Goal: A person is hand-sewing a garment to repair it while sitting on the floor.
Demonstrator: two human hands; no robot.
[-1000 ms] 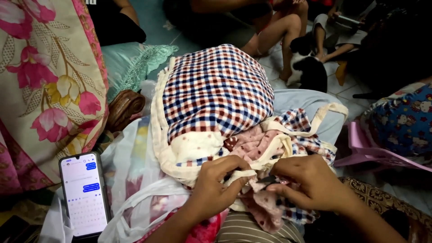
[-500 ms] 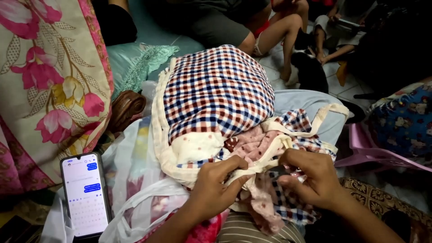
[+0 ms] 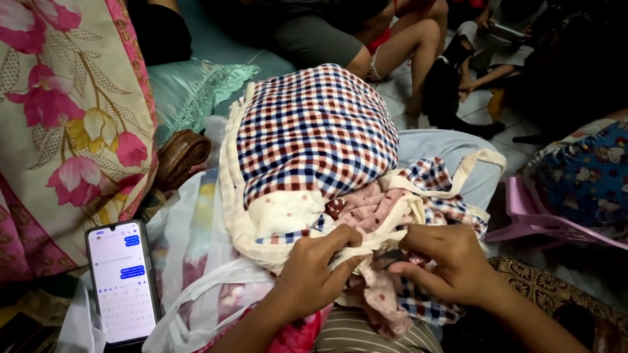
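Both hands, left hand (image 3: 314,271) and right hand (image 3: 445,265), pinch the checked cloth bundle (image 3: 317,140); beside it, 1 lit phone (image 3: 123,281), floral cushion (image 3: 65,131), tiled floor (image 3: 405,91) beyond.

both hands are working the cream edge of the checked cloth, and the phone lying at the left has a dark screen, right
Not quite: in the head view the phone has a lit screen. The rest holds: the left hand and right hand pinch the cream edge of the checked cloth.

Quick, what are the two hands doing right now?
Left hand: closed, pinching the cream cloth edge.
Right hand: closed on a small dark thing; cannot tell what.
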